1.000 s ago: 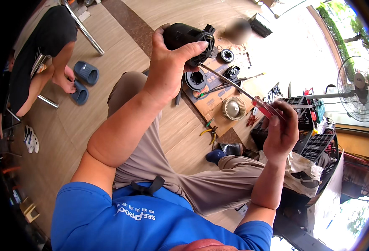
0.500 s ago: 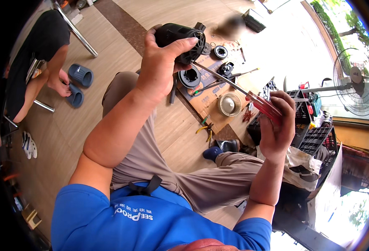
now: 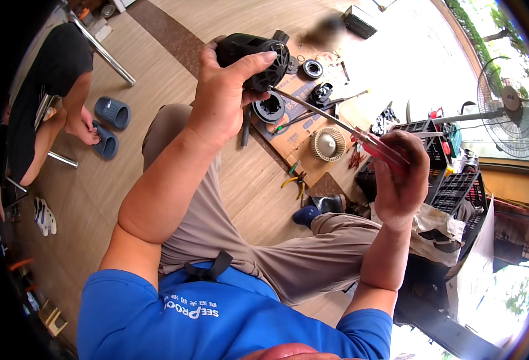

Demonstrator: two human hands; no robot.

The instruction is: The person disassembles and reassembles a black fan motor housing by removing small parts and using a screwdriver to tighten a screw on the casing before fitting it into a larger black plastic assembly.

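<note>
The left hand [image 3: 219,99] is wrapped around the housing [image 3: 240,49], thumb pressed along its ribbed end and fingers curling beneath, probably to keep it from turning while leaving the rim bare on the side facing the screwdriver [image 3: 336,122]. The right hand [image 3: 399,180] is clamped on the screwdriver's red handle, well back from the tip, which seems to suit turning and lets the long shaft slant straight across to the rim; whether the tip sits in a screw I cannot tell. The housing is held up in the air, in view covering part of the left edge of the cardboard [image 3: 295,147]. It is black and roughly cylindrical, with spoke-like ribs and dark gaps on its end and a small block jutting from one side. The cardboard perhaps keeps parts together: a black ring [image 3: 270,118] on its left edge, a pale fan wheel [image 3: 328,144] toward its near corner, with yellow-handled pliers [image 3: 300,182] just beside that corner.
</note>
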